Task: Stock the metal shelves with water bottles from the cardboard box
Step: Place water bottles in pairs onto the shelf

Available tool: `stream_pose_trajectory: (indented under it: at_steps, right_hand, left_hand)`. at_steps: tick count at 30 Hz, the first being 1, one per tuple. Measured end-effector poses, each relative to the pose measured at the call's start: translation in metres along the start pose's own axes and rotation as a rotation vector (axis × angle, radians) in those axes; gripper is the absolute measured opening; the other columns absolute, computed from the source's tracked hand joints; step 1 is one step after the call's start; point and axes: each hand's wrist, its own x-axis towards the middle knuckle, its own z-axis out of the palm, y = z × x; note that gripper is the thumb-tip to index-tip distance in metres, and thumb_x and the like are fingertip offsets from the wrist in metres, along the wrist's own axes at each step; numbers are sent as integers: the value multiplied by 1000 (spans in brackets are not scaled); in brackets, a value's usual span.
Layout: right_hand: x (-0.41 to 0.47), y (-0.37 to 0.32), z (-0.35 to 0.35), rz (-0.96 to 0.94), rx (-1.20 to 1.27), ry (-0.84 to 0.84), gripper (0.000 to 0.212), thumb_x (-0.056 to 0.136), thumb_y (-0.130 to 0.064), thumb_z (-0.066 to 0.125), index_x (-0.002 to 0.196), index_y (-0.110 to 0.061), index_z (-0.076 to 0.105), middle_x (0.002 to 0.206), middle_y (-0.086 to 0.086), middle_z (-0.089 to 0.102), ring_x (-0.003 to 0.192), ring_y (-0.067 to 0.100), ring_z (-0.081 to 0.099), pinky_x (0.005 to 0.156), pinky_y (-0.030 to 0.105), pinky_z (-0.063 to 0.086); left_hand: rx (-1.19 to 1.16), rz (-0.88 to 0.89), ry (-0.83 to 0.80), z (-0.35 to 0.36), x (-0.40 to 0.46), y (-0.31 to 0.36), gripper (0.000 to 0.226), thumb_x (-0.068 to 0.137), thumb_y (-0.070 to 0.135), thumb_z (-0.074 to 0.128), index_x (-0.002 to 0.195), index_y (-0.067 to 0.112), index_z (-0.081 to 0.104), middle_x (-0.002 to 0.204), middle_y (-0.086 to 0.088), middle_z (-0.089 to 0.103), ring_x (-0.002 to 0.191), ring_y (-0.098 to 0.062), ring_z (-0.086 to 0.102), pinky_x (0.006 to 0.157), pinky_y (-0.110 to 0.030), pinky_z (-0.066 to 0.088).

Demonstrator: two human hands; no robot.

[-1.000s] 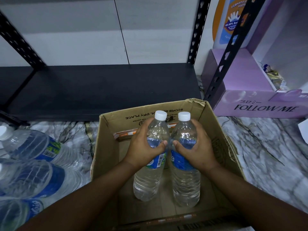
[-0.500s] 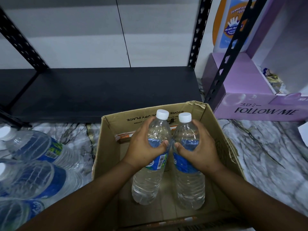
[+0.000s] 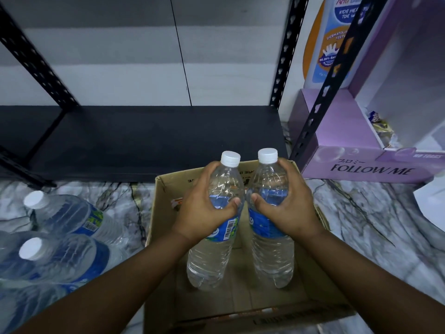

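Note:
Two clear water bottles with white caps and blue labels stand upright side by side over the open cardboard box [image 3: 322, 280]. My left hand [image 3: 204, 208] is wrapped around the left bottle [image 3: 212, 261] at its shoulder. My right hand [image 3: 286, 203] grips the right bottle [image 3: 272, 259] the same way. Both bottles are lifted, their caps level with the box's far rim. Behind the box lies the black metal shelf [image 3: 149, 138], low and bare, with perforated black uprights [image 3: 284, 59] at its corners.
Several more water bottles [image 3: 72, 218] lie on the marble floor to the left. A purple "FOLLOW ME" display box [image 3: 361, 162] stands at the right behind a slanted shelf upright [image 3: 320, 104]. A white sheet [image 3: 431, 198] lies at the far right.
Both hands have raised the two bottles up out of the box and toward the shelf; the view has tilted up slightly.

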Motion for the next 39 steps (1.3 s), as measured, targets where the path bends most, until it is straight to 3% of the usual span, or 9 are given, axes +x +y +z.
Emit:
stream_pose_trajectory:
  at_steps: [2,4,7,12,17,24,30,35,39]
  right_hand:
    - [4,-20,-9,-13,-17,8,70,68,-37,79,125,-40,39,113,-27,50,108,-7,52,89,8,41]
    - [7,-40,-18,-25,-32,11,71,66,-43,76,125,-47,35,112,-28,48,108,0,53,91,17,44]
    - [10,-72,-32,2,-11,-6,78,65,-50,71,133,-34,39,118,-10,52,113,11,54,95,28,46]
    - [15,-136,-61,18,5,-11,75,65,-46,74,130,-38,36,120,-6,54,109,2,54,91,12,42]
    - [16,-195,-93,55,-8,-18,79,66,-47,74,134,-20,42,123,-1,55,113,14,55,97,31,48]
    - [15,-284,-138,109,-19,-39,79,67,-39,76,136,-20,41,123,-5,51,112,7,52,95,21,43]
    - [9,-354,-173,168,28,-28,85,66,-50,72,138,-18,40,128,1,52,118,15,54,100,37,47]
    - [5,-406,-199,187,21,2,84,66,-47,73,136,-13,42,127,5,53,118,17,54,101,38,46]
    - [1,-444,-217,201,37,31,82,66,-47,73,135,-18,42,125,3,53,117,16,54,102,36,46]
  left_hand:
    - [1,0,10,-11,0,17,67,68,50,66,128,48,35,120,11,61,108,-5,61,89,-22,52]
    - [-3,-6,25,-21,-1,37,66,68,51,67,126,54,34,122,9,60,109,-7,61,89,-23,52]
    - [7,-6,46,-38,-3,65,65,69,52,67,123,61,33,127,8,57,113,-10,60,92,-31,53]
    - [19,-7,63,-68,-5,122,68,70,51,68,128,55,32,127,7,56,114,-12,58,93,-41,53]
    - [-19,-25,74,-102,-13,186,64,70,50,68,124,56,35,123,12,55,112,-6,57,93,-32,52]
    - [-20,-52,54,-146,-20,279,69,70,50,67,130,45,34,126,6,56,113,-13,58,93,-35,53]
    - [-36,-95,69,-179,-27,350,72,70,50,68,134,39,36,128,2,56,114,-14,58,93,-31,52]
    - [-38,-121,87,-205,-39,403,73,72,42,72,135,37,36,129,5,54,116,-10,56,91,-11,45]
    - [-70,-145,82,-223,-52,437,71,71,46,70,134,41,38,127,7,56,114,-10,58,93,-26,51]
